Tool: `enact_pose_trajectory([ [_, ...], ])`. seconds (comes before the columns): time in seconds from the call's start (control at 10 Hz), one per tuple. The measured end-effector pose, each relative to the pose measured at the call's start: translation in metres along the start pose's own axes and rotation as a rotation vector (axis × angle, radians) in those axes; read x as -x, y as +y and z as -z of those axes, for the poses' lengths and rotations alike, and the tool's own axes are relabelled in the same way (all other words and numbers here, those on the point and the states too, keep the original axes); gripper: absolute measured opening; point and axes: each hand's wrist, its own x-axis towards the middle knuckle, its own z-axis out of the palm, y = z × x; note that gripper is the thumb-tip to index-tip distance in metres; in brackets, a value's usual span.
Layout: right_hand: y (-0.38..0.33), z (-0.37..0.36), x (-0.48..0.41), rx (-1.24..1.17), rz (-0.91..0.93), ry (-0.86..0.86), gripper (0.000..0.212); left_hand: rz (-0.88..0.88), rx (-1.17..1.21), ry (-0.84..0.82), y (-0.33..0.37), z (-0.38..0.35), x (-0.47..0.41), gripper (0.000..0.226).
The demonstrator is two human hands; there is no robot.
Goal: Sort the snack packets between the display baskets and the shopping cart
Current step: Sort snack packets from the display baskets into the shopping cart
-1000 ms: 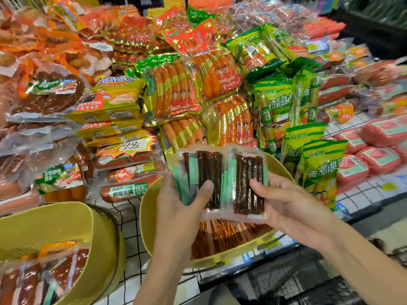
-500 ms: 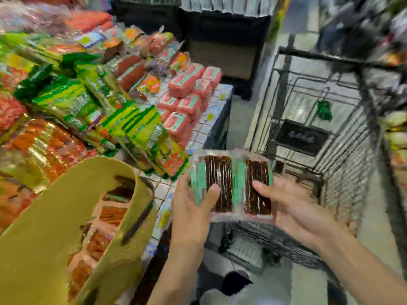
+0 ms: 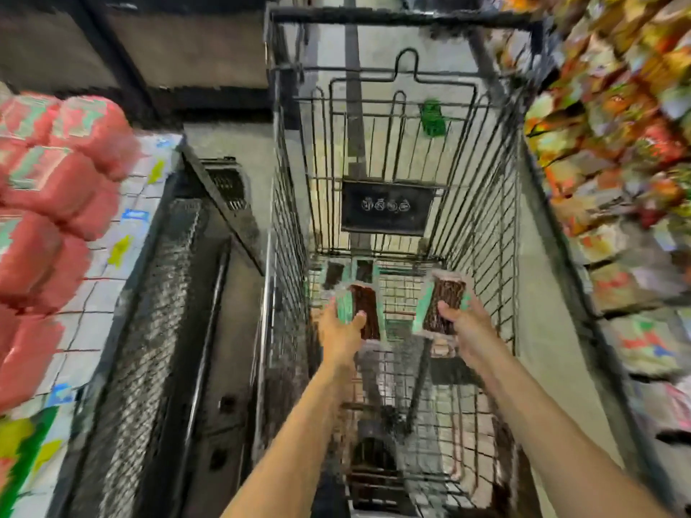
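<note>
Both my arms reach down into the black wire shopping cart (image 3: 482, 203). My left hand (image 3: 338, 329) holds a clear packet of dark brown sticks with a green label (image 3: 364, 310), thumb on its front. My right hand (image 3: 465, 325) holds a second packet of the same kind (image 3: 447, 297), also with the thumb on top. The two packets are apart, one at each side of the cart. Another similar packet (image 3: 347, 272) lies on the cart's floor beyond my left hand. The view is blurred by motion.
Pink-red meat packs (image 3: 48, 188) sit on the display counter at the left, with its dark mesh side (image 3: 157, 330) beside the cart. Shelves of colourful snack packets (image 3: 617, 125) line the right. A black sign plate (image 3: 387, 207) hangs on the cart's far wall.
My view has swung right from the sausage display and yellow baskets to the cart. The packets, held together before, are now apart, one in each hand, and lowered inside the cart.
</note>
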Motion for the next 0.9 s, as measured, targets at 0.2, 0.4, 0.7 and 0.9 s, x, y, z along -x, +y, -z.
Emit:
enact_pose_trajectory([
  [0.2,0.05,-0.007,-0.173,0.199,-0.056,0.271,0.058,0.037,-0.13,-0.042,-0.032,-0.091,-0.156,0.065],
  [0.4,0.092,-0.013,-0.291,0.394,-0.058,0.27,0.059,-0.048,-0.177,-0.02,-0.069,-0.169,-0.253,0.058],
  [0.7,0.128,-0.02,-0.332,0.684,0.051,0.241,0.041,-0.007,-0.514,0.038,-0.112,-0.19,-0.284,0.062],
  [0.9,0.132,-0.014,-0.322,0.846,0.129,0.332,0.048,-0.047,-0.825,-0.017,-0.12,-0.199,-0.276,0.068],
])
